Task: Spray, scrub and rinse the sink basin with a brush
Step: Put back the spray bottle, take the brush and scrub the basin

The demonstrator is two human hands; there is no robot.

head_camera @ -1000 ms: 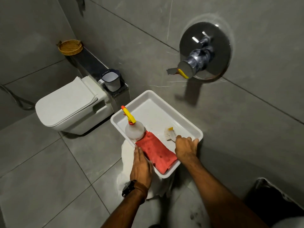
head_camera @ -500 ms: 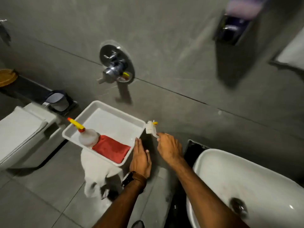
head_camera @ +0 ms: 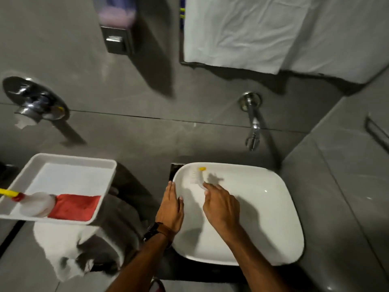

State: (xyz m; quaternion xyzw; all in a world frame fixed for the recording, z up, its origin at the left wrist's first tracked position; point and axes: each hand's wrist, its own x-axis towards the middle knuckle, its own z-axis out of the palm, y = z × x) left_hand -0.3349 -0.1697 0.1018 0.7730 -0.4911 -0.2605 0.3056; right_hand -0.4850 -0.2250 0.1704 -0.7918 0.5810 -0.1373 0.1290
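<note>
The white sink basin [head_camera: 263,207] fills the lower right of the view, below a wall tap [head_camera: 253,123] and a hanging white towel [head_camera: 263,32]. To its left a white tray [head_camera: 69,160] holds a spray bottle [head_camera: 35,204] lying on its side, yellow nozzle toward the left, and a red cloth [head_camera: 76,206]. The left hand [head_camera: 171,209] lies flat on the basin's left rim, its grip released, fingers straight and pointing toward the wall. The right hand [head_camera: 221,207] reaches into the basin, its grip closed on the handle of the brush [head_camera: 197,177]. The brush's long axis runs away from the person; its yellow-tipped head points at the back wall, close to the basin's far left corner.
</note>
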